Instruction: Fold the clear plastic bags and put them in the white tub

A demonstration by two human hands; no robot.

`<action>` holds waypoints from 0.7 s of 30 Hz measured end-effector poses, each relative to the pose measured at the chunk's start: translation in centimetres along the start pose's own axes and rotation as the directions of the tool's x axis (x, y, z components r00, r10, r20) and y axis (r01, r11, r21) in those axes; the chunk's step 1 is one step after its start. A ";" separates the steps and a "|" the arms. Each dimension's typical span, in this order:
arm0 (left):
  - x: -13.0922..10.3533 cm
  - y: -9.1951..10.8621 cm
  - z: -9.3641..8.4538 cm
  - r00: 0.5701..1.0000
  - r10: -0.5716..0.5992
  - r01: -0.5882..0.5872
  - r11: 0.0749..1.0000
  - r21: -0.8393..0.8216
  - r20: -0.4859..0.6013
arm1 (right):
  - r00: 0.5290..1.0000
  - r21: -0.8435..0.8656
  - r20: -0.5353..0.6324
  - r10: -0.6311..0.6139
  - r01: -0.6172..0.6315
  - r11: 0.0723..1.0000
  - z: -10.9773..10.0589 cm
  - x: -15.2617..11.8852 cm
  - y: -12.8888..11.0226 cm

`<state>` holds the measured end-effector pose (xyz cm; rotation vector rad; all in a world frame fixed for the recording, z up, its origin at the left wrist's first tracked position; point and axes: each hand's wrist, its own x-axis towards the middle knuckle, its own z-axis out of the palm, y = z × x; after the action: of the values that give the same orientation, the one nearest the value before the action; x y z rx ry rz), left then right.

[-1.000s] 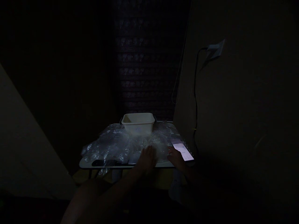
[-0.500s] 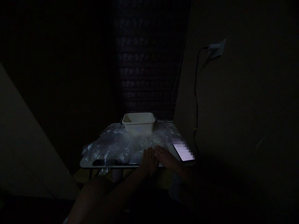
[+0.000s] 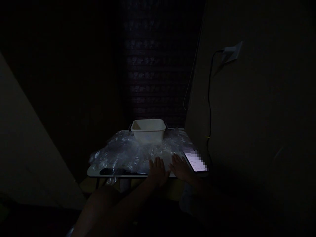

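Crumpled clear plastic (image 3: 120, 149) covers much of a small light-coloured table (image 3: 93, 171). At the front edge my left hand (image 3: 157, 170) lies palm down with its fingers spread, touching the plastic's near edge. Just right of it, my right hand (image 3: 179, 167) rests flat, fingers apart, close to a lit phone (image 3: 195, 162). Neither hand holds anything. Behind them, a white rectangular tub (image 3: 148, 135) stands upright at the back of the table, with plastic around its base.
A dark cable (image 3: 209, 98) hangs from a wall outlet (image 3: 233, 53) down the right wall, beside the table. Behind the tub is a dark slatted blind (image 3: 150, 75) with a thin cord. The room is very dim.
My hands were close together with fingertips touching; now they have moved apart and their fingers have spread. The view has shifted slightly, while the tub and phone stay in place.
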<state>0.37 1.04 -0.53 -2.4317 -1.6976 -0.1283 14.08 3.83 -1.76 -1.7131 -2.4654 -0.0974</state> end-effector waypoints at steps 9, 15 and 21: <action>-1.0 -0.3 -0.4 0.997 0.061 -0.061 0.998 -0.002 -0.047 | 0.990 -0.012 -0.120 -0.081 0.080 0.997 -1.0 -0.3 -0.2; 0.4 -0.5 -0.8 0.990 0.119 -0.122 0.992 -0.041 -0.069 | 0.962 -0.028 -0.126 -0.244 0.243 0.970 -0.1 -0.1 0.0; 0.7 -0.3 0.3 0.996 0.086 -0.087 0.996 -0.014 -0.038 | 0.975 -0.041 -0.084 -0.204 0.201 0.979 0.4 0.1 0.6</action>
<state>0.33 1.81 -0.64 -2.4932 -1.5791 -0.1745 14.52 4.20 -2.12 -1.4298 -2.5782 -0.2294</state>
